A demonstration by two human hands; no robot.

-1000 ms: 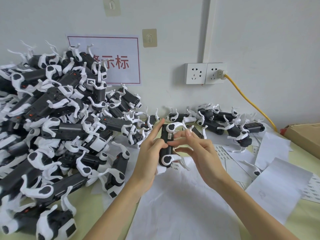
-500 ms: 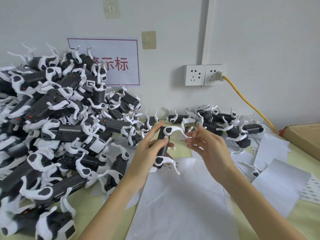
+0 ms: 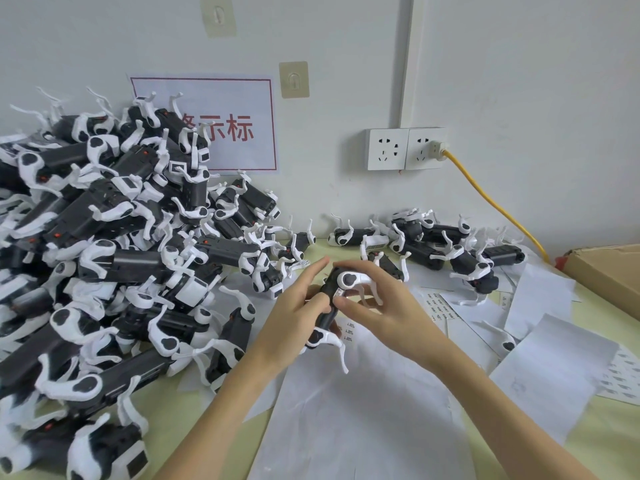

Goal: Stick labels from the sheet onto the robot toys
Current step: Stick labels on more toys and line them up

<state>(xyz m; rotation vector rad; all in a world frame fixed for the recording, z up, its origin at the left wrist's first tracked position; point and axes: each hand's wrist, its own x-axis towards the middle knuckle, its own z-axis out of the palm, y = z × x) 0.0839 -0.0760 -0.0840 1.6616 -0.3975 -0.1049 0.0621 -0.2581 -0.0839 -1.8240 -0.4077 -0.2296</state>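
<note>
A black-bodied robot toy [image 3: 328, 306] with white plastic legs is up off the surface, caught between both hands at the centre of the view. The left hand [image 3: 294, 313] grips its dark body from the left side, thumb across the front, index finger stretched straight out toward the wall. The right hand [image 3: 377, 306] curls over from the right, thumb tip pressing a small white printed label [image 3: 336, 293] against the body just under the rounded white hip joint; the other fingers arch over the upper legs. The toy stands tilted, near upright, one curved white leg dangling off its lower end over the paper. Below it lies a large matte white backing sheet [image 3: 363, 410], wrinkled, with a few small labels at its upper edge just beside the toy. More label sheets [image 3: 440, 306] and loose white paper fan out to the right on the pale yellow-green surface [image 3: 616, 445]. To the left a tall heap of robot toys [image 3: 104, 254] rises against the wall, smooth black shells and glossy white limbs tangled together; a smaller row of toys [image 3: 433, 240] lies along the wall behind the hands. A yellow cable [image 3: 491, 199] runs down from the wall socket [image 3: 405, 148], and a brown cardboard box [image 3: 609, 271] sits at the right edge.
</note>
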